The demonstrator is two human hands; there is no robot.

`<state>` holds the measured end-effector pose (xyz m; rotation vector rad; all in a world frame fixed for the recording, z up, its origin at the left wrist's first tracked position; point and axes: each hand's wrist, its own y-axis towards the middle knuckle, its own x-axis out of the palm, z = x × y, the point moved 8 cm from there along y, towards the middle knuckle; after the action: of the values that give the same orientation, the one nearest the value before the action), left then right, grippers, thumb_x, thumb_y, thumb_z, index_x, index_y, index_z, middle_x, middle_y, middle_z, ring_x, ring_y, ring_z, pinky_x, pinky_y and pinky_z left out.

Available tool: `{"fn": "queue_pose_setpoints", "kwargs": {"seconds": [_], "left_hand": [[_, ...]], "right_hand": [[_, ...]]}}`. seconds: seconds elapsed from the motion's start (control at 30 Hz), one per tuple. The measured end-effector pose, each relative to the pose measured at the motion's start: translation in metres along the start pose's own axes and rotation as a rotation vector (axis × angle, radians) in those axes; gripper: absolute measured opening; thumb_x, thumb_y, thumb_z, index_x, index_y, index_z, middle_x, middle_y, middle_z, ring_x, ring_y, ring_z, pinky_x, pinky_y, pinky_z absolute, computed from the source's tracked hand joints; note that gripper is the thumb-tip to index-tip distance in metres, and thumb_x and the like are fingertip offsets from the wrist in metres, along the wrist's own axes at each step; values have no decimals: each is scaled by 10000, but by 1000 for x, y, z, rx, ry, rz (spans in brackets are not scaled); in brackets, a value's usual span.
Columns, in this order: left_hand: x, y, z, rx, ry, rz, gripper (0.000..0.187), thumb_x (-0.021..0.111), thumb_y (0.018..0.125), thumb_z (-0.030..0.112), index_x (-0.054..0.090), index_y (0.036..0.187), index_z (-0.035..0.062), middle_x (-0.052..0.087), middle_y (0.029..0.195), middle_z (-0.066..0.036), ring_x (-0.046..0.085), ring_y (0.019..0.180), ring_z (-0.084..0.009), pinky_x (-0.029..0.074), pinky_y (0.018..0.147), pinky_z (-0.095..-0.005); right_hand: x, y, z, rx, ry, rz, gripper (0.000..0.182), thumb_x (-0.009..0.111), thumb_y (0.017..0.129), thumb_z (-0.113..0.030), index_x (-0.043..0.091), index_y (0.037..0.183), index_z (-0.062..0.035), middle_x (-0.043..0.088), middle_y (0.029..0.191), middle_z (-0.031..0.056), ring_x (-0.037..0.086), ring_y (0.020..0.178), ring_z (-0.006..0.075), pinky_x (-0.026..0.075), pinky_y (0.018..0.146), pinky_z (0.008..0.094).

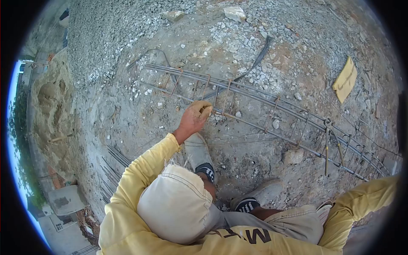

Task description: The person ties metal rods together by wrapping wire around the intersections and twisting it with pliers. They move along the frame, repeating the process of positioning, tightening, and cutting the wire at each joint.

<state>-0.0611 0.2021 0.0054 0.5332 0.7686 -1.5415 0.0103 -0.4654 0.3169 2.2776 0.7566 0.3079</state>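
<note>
A long reinforcing-steel cage [272, 102] of bars and square stirrups lies slantwise over the ground before me. My left hand [196, 115] is closed around its near bar, beside one of the stirrups, left of the middle. My right hand is out of view; only the yellow right sleeve [365, 197] shows, running off at the right edge. Toward the cage's right end a pair of pincers [327, 127] rests on the bars, handles pointing toward me. My shoe [197, 153] stands just below my left hand.
Gravel and broken stone [127, 25] cover the far ground. A dark strap [257, 59] passes under the cage. A yellow board piece [345, 80] lies at the right. Loose steel rods [111, 170] lie left of my arm, and a sand heap [53, 106] rises farther left.
</note>
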Motion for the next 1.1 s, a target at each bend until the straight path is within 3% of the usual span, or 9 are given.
{"fn": "queue_pose_setpoints", "kwargs": {"seconds": [0.03,0.13,0.2,0.3,0.43,0.5,0.83,0.97,1.1], "left_hand": [[4,13,2,-28,-41,-13,336,617,953,324,688,1118,40,693,1055,-164,657,979,-354,508,861,-409],[42,46,-11,-87,-74,-187,365,630,972,302,647,1159,-11,691,918,-93,648,740,-155,521,664,-317],[55,58,-12,-219,-181,-267,355,629,978,302,652,1157,-3,680,906,-61,631,713,-130,511,632,-295],[63,53,-6,-359,-326,-321,352,634,982,330,653,1149,20,664,887,-20,603,693,-100,497,601,-271],[75,51,-24,-535,-572,-467,358,649,977,382,634,1130,58,662,880,2,558,663,-65,478,569,-248],[76,51,-23,-611,-772,-480,342,653,973,393,625,1100,77,658,867,8,545,657,-56,468,558,-235],[18,65,-46,-464,-433,-309,241,584,1015,338,616,930,115,611,775,34,510,609,-52,461,552,-244],[-26,75,-74,-208,187,-12,281,608,942,334,663,970,60,701,955,-176,682,826,-353,534,744,-447],[-39,72,-83,-123,269,95,282,578,942,343,665,1001,81,678,1022,-219,640,935,-448,514,801,-507]], "right_hand": [[10,-5,-20,-74,-82,-51,290,518,1045,-249,642,1118,2,680,1080,114,640,1025,224,477,940,354],[53,-39,-65,-239,-253,-266,284,536,1037,-239,661,1098,9,692,1063,118,649,993,214,482,912,334],[100,-80,-77,-238,-325,-567,280,548,1032,-231,673,1085,14,699,1052,120,655,972,207,486,894,321],[165,-183,-66,-79,-423,-1107,215,624,971,-182,710,1094,-27,719,1091,138,680,1001,258,511,923,336],[209,-320,-29,149,-202,-1523,226,630,936,-211,694,1022,-12,700,939,182,682,871,341,523,786,409],[221,-377,-23,264,-107,-1680,254,636,933,-222,693,1027,8,698,924,169,674,848,271,511,772,377],[255,-451,-8,538,-94,-1749,320,657,899,-294,693,1039,-9,698,927,200,687,888,327,518,817,401],[248,-477,11,516,-101,-1809,329,662,895,-291,685,1065,-10,703,937,201,688,871,327,517,809,396],[235,-495,1,336,-272,-1873,342,633,904,-304,698,1071,-13,700,1015,246,678,974,413,522,880,455]]}}
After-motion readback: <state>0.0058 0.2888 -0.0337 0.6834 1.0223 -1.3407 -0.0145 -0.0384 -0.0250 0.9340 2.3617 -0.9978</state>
